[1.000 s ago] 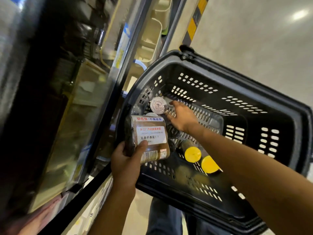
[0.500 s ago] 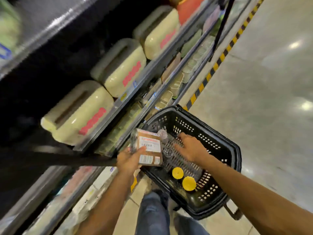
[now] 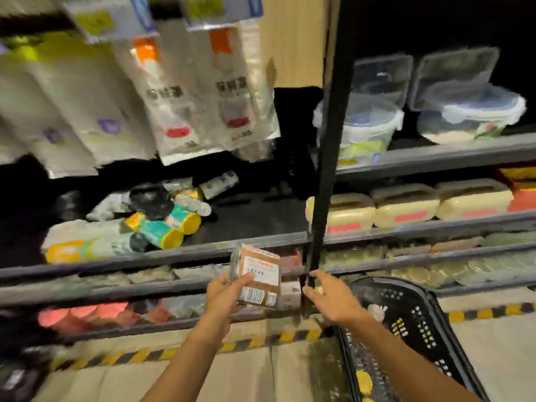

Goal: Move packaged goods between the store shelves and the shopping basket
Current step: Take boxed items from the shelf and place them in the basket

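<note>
My left hand (image 3: 224,294) grips a flat brown packet (image 3: 256,275) with a white label and a barcode, held upright in front of the lower shelf edges. My right hand (image 3: 330,298) is empty with fingers spread, its fingertips near the black upright post (image 3: 327,158) of the shelving. The black plastic shopping basket (image 3: 406,323) sits low at the right, under my right forearm. Yellow-capped items (image 3: 364,381) lie in the basket's bottom.
Shelves (image 3: 162,253) fill the view: hanging white pouches (image 3: 174,91) at top left, yellow and teal rolls (image 3: 162,227) on a dark shelf, clear lidded tubs (image 3: 368,126) and cream boxes (image 3: 406,204) at right. Yellow-black floor tape (image 3: 162,353) runs along the shelf base.
The view has swung up from the basket to face the shelves. My left hand has carried the brown packet up toward the shelf fronts. My right hand has left the basket and come up near the post.
</note>
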A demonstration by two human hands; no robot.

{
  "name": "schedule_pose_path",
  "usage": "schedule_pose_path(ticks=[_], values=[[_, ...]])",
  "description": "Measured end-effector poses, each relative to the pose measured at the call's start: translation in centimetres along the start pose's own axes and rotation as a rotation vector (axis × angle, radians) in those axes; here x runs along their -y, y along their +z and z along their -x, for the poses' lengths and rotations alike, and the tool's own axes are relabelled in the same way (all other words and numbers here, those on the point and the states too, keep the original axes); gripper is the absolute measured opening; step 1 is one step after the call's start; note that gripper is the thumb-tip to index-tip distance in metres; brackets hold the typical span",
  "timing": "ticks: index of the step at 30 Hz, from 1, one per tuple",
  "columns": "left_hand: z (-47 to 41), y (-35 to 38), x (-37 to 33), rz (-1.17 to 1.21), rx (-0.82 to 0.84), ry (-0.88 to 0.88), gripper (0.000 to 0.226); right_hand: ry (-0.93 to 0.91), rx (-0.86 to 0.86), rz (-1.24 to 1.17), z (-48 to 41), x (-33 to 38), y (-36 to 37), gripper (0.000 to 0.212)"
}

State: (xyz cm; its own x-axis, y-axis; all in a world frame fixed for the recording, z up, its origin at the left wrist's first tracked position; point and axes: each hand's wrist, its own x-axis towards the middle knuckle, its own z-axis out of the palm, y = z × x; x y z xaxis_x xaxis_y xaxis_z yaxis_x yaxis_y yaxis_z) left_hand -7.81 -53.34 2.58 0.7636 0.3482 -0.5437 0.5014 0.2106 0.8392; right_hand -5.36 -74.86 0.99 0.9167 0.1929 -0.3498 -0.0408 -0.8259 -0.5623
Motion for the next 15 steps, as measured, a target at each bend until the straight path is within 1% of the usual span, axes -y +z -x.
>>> schedule_pose_path(ticks=[5, 7, 10, 12, 15], values=[[2.0, -13.4, -1.1, 0.205, -0.224, 0.051, 0.024, -0.278, 0.112, 0.146, -2.1, 12.5, 4.9, 0.052], [3.1, -19.2, -1.0, 0.270, -0.315, 0.075, 0.016, -0.382, 0.161, 0.173, -2.3, 18.1, 7.8, 0.050], [4.9, -28.2, -0.2, 0.344, -0.469, 0.066, 0.014, -0.509, 0.247, 0.216, -1.8, 26.2, 13.1, 0.048], [6.2, -34.3, 0.5, 0.387, -0.535, 0.061, 0.013, -0.593, 0.270, 0.254, -1.0, 31.4, 17.2, 0.047], [8.2, -42.7, 1.8, 0.467, -0.677, 0.071, 0.012, -0.706, 0.326, 0.318, 0.2, 38.7, 23.3, 0.045]])
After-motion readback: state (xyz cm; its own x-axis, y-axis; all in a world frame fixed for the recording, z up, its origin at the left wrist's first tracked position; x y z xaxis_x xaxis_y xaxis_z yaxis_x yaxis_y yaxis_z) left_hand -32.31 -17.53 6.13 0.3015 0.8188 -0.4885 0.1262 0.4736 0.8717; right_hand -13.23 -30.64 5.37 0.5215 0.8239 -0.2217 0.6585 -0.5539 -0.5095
